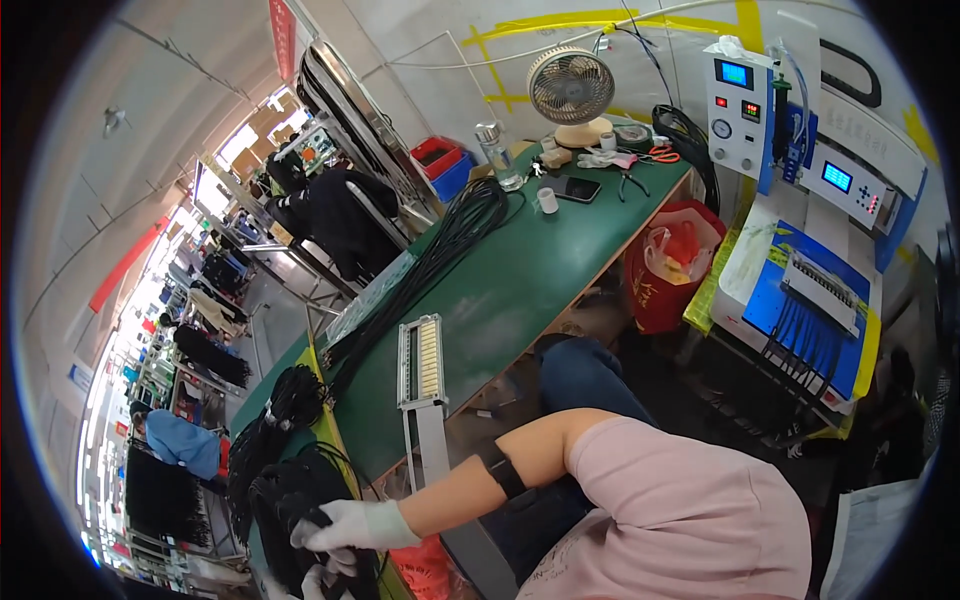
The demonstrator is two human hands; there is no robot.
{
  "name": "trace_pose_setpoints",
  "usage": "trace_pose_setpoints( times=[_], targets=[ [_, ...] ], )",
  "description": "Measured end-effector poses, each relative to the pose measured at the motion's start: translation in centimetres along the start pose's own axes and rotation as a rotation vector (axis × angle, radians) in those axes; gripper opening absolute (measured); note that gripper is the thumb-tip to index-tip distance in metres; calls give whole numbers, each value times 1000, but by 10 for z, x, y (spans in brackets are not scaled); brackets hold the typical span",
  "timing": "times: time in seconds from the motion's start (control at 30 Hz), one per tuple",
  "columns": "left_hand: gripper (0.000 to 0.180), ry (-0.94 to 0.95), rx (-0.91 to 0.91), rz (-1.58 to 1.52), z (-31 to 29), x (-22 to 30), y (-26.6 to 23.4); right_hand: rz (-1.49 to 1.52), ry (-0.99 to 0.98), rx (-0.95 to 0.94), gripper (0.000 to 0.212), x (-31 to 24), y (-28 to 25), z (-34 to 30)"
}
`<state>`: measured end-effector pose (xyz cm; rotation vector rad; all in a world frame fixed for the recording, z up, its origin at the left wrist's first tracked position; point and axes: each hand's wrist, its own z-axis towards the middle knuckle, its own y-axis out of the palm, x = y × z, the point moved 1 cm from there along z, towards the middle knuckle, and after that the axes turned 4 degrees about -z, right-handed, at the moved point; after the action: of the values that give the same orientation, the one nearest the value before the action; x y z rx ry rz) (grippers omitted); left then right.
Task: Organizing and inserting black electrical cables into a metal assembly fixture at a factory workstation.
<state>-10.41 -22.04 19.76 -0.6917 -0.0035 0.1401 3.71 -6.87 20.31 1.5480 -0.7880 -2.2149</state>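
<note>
My right hand (352,526), in a white glove, reaches to the lower left with its fingers closed on a bundle of black cables (285,492). My left hand (322,580), gloved too, shows only in part at the lower edge, its fingers bent against the same cables. Another coiled bundle of black cables (293,398) lies just beyond. A long bundle of black cables (430,240) stretches along the green table (500,270). Beside my right forearm stands a metal fixture (421,362) with a row of yellowish slots.
At the table's far end are a fan (571,88), a clear bottle (499,158), a phone (572,188), pliers (632,186) and orange-handled scissors (664,154). A machine (740,110) with screens stands at the right, near a red bag (655,290). Another person (180,440) is far left.
</note>
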Motion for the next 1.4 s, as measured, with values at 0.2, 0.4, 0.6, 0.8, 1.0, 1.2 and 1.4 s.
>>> trace_pose_setpoints(
  times=[0.2,0.4,0.6,0.8,1.0,1.2,1.4],
  targets=[
    [66,321,122,236,35,12,-4,-1255,-448,-496,32,1,23,-22],
    [29,168,33,230,0,-26,-12,-927,-435,-478,27,1,27,-29],
    [25,47,27,377,-26,-92,-47,-504,-96,-202,23,-53,4,-53],
    [12,-132,151,698,-71,-194,-132,-228,-237,-193,27,-64,-1,-58],
    [11,-196,211,736,-35,-205,-141,-154,-410,58,31,-87,-44,-64],
    [11,-263,59,631,-32,-210,-123,-63,-323,286,27,-62,-103,-77],
    [9,-373,-145,518,-25,-208,-92,71,-163,440,25,-45,-157,-93]
  ],
)
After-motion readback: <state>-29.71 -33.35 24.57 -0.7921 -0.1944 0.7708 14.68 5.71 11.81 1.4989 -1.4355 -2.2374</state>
